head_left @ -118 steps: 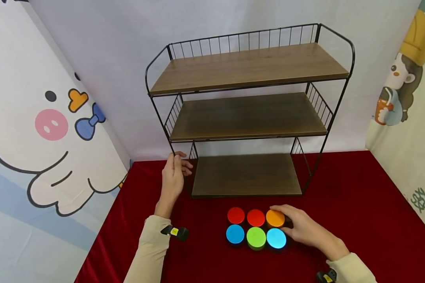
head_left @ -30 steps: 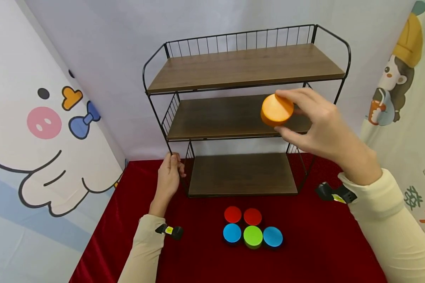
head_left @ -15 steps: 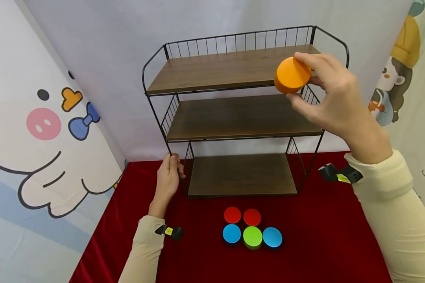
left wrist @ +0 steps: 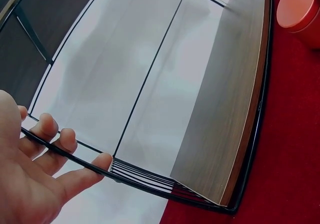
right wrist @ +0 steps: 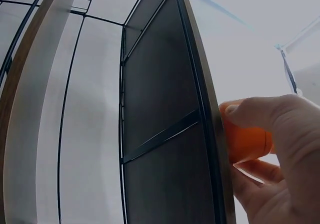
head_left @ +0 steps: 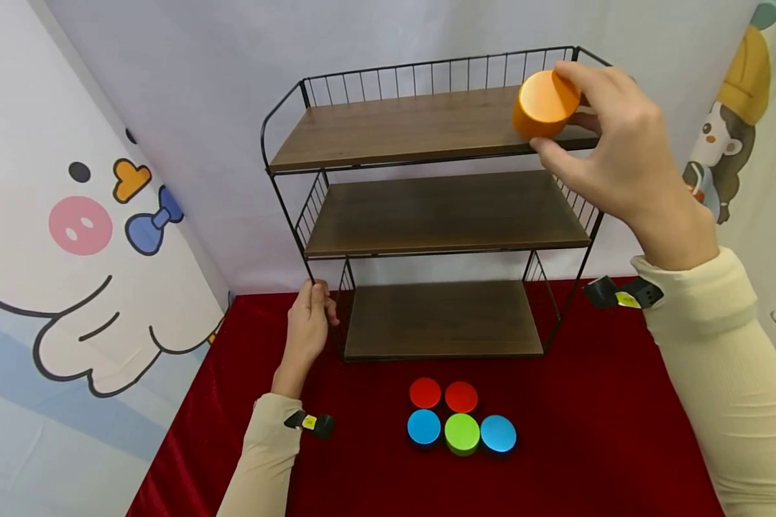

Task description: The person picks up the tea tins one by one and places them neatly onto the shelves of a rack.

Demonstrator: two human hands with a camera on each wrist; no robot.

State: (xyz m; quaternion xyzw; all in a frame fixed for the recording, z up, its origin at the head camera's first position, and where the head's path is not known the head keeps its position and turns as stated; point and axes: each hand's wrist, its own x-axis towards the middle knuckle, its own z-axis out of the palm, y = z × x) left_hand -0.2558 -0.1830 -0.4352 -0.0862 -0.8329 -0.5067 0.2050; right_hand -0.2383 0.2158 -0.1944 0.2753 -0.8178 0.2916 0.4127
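My right hand [head_left: 627, 147] pinches an orange round lidded jar [head_left: 546, 104] between thumb and fingers. In the head view the jar overlaps the right part of the top board [head_left: 414, 129] of a three-tier shelf. The right wrist view has the orange jar [right wrist: 245, 139] right at that board's front edge, seen from below. Low on the shelf's left side, my left hand [head_left: 307, 323] grips the thin black metal post [left wrist: 75, 159], its fingers hooked around the wire.
Several round lidded jars stand in front of the shelf on red cloth [head_left: 588, 445]: red jars [head_left: 425, 393], blue jars [head_left: 423, 427] and a green jar [head_left: 462, 433]. The middle board [head_left: 446, 212] and bottom board [head_left: 442, 319] bear nothing. Printed curtains hang at both sides.
My right hand has taken the orange jar from the row's back right and raised it past the middle board to the top board. My left hand stays on the post.
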